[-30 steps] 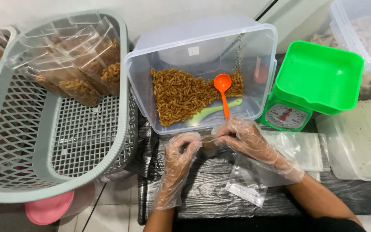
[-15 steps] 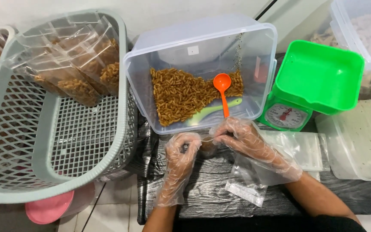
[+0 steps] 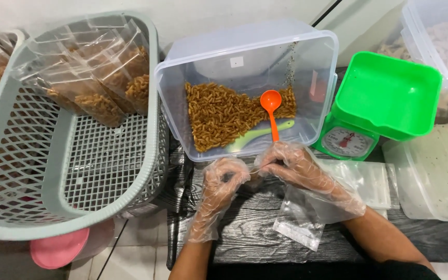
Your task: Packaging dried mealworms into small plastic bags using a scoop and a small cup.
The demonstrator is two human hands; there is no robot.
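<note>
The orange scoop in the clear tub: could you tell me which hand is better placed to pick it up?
Probably the right hand. It sits just below the orange scoop, whose handle end points down toward it at the clear tub's near wall. The left hand is further to the side, curled on the dark table.

A dark surface (image 3: 250, 228) with a wood-grain texture carries the work, its black planks running left to right. Below its left edge the floor (image 3: 136, 243) shows pale square tiles with thin dark joints. Along the top stands a plain white wall (image 3: 208, 21), evenly lit and without hard shadows. At the upper right a thin black line (image 3: 327, 11) crosses the wall at a slant. The light is soft and bright.
</note>
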